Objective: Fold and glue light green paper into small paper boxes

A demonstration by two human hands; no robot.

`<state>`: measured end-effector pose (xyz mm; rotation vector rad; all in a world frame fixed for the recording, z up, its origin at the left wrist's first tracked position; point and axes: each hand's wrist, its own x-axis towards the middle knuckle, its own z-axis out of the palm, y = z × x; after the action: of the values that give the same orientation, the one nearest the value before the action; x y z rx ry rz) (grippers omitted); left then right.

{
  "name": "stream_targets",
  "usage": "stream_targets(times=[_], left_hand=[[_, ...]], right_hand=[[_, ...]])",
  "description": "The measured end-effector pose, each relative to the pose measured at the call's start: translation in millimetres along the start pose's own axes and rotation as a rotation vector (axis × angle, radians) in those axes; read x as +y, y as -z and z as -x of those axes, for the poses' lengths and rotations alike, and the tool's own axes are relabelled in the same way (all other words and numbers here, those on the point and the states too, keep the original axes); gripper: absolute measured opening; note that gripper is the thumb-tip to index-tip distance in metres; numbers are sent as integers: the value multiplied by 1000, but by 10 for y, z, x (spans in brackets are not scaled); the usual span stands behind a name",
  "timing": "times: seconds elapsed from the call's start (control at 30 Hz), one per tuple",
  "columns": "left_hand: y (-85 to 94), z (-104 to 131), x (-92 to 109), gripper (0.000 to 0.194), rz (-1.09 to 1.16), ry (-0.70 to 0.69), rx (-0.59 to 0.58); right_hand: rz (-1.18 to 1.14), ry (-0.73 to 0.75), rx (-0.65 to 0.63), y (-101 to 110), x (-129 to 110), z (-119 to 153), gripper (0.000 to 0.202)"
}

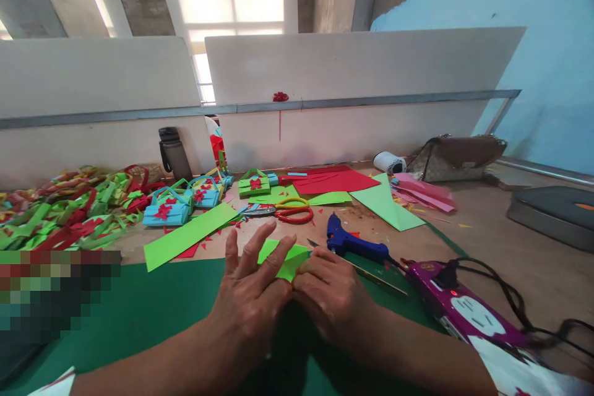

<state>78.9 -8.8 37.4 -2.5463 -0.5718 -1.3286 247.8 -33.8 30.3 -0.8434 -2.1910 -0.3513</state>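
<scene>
A small folded piece of bright green paper [288,261] is between my two hands, low over the green cutting mat [158,309]. My left hand [255,297] holds its near left edge, the thumb side pressed down while the other fingers stretch upward. Curled fingers of my right hand [331,284] pinch its right corner, and both thumbs come close together at the near edge. The palms hide part of the paper. Just beyond my right hand lie a blue glue gun [355,239] and a slim craft knife [371,275].
Scissors [294,210], a green strip [190,235] and red sheets [334,179] lie ahead. Small paper bags [167,210] and a heap of paper pieces [69,210] sit left, near a bottle [175,154]. A purple power strip [464,303] with cables is at right.
</scene>
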Motion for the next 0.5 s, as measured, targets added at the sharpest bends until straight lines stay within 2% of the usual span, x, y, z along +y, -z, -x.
stream_targets(times=[0.23, 0.5], left_hand=[[29, -143, 22, 17, -19, -9, -41], [-65, -219, -10, 12, -53, -59, -83]], right_hand=[[-74, -59, 16, 11, -1, 47, 20], [-130, -93, 64, 21, 90, 98, 19]])
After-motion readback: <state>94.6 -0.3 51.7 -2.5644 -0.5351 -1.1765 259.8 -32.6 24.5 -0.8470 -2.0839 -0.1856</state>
